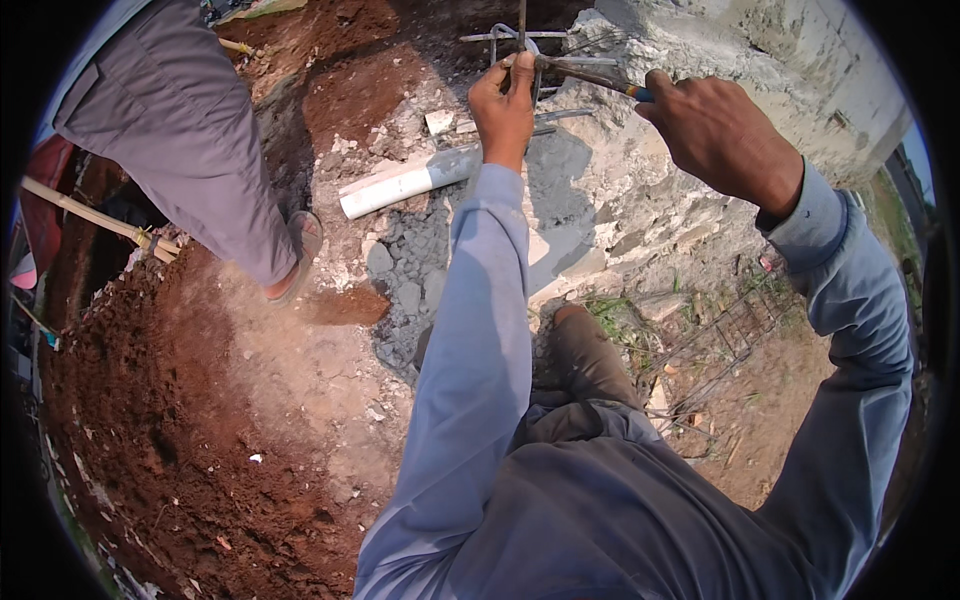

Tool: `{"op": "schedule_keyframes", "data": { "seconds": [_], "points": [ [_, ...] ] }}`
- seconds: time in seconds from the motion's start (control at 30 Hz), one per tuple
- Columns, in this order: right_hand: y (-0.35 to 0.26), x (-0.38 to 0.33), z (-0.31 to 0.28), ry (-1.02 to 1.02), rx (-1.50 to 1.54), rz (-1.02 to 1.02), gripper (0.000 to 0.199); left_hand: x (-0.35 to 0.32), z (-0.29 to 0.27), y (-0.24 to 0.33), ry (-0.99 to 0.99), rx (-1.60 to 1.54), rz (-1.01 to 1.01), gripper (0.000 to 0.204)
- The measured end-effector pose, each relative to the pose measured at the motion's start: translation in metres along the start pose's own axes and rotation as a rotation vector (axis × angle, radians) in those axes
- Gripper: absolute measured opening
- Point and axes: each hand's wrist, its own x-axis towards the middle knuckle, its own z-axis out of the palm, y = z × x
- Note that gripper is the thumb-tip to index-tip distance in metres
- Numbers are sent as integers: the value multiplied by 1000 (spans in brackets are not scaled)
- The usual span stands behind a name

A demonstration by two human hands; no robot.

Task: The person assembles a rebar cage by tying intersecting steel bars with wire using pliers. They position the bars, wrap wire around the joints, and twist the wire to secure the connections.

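Note:
My left hand (503,105) is closed near the top of the view, thumb and fingers pinched at a thin upright steel bar (522,22), where it meets a bent steel stirrup (497,42). In my right hand (722,135) is a pair of pincers (598,76) with blue and yellow on the handle. Their dark metal end reaches left to the bars beside my left fingertips. Whether a tie wire is between my fingers is too small to tell. Below my left hand lies a white plastic pipe (390,190), its right part coated in grey mortar.
Wet grey mortar (560,190) spreads beside a rough broken concrete wall (690,40) on the right. Another person's leg (185,130) and sandalled foot stand at left. Loose red soil (170,430), a bamboo pole (90,215) and a steel bar frame (735,330) lie around.

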Motion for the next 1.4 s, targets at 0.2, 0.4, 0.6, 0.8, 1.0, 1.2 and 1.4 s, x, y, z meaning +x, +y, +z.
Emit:
{"op": "schedule_keyframes", "data": {
  "seconds": [0.2, 0.4, 0.6, 0.8, 1.0, 1.2, 1.4],
  "points": [
    [-7, -7, 18, 90, 223, 60, 28, 3, -3, -6, 25, 0, 91, 43],
    [71, 29, -2, 20, 60, -284, 29, 0, 0, -6, -12, -19, 8, 50],
    [58, 75, -74, -846, 392, 316, 31, -1, 3, -5, -4, -35, 29, 49],
    [-4, -10, 53, 51, 527, 231, 45, -1, -1, -3, 32, 31, 23, 52],
    [6, -3, 34, -174, 737, 331, 51, 0, -3, 0, 6, 53, 6, 54],
    [-2, -13, 66, -16, 755, 269, 50, -2, 1, 1, 14, 54, 4, 51],
    [17, -3, 57, -32, 687, 189, 57, 1, -7, 5, -16, 2, -29, 48]
  ]
}}
